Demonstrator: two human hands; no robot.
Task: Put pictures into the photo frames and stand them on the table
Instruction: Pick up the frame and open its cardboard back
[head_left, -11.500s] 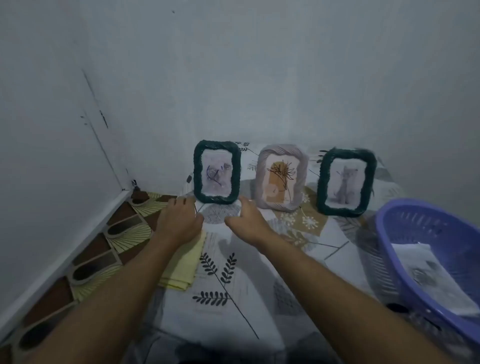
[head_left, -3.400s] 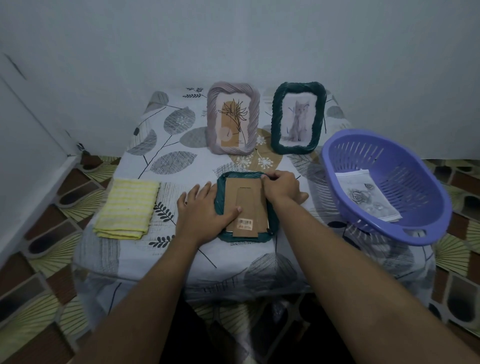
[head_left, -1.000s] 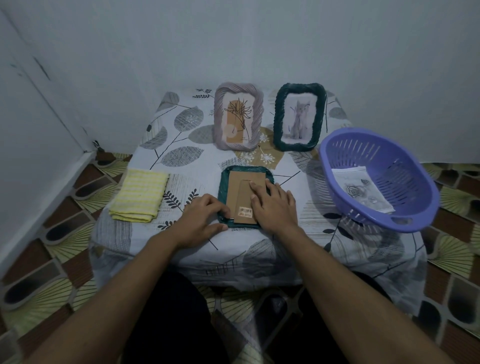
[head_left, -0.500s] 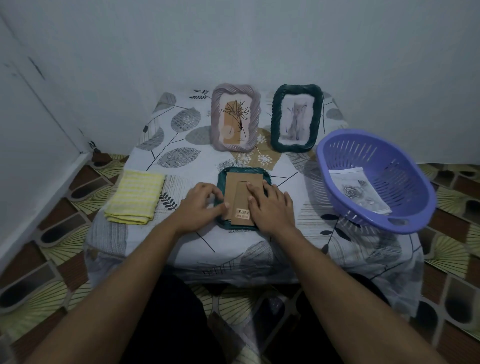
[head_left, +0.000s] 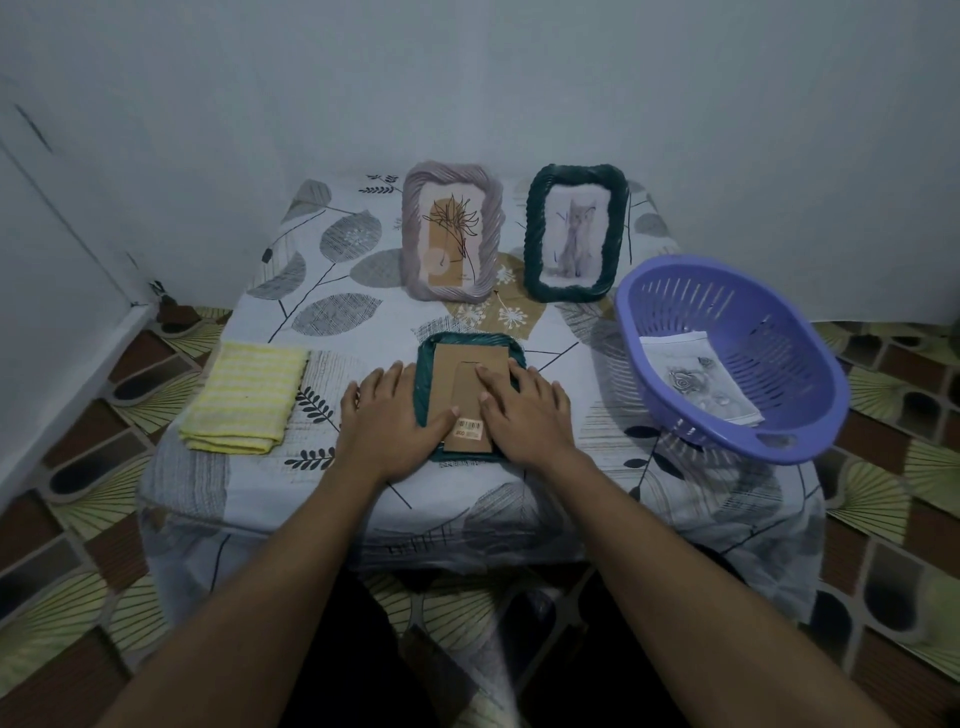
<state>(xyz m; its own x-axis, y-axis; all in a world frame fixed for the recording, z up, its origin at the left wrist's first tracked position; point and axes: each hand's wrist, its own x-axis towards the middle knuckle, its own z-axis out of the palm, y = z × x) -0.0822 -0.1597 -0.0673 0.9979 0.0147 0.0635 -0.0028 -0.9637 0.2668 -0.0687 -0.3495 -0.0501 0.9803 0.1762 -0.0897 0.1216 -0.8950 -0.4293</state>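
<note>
Green frame (head_left: 470, 341) face down; my left hand (head_left: 387, 415), right hand (head_left: 524, 410) flat on its back, fingers (head_left: 491, 376) straight. Probably opening the backing; next: pry it free

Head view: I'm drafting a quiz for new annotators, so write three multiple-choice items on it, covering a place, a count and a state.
1. Where is the loose picture sheet? A on the floor; B in the purple basket; C against the wall.
2. How many photo frames stand upright? A one; B two; C three.
3. The dark green frame touched by the left hand and right hand lies: A face down; B face up; C on its side.
Answers: B, the sheet rests inside the basket; B, the lilac frame and the cat-picture frame stand at the back; A, its cardboard back faces up.
</note>
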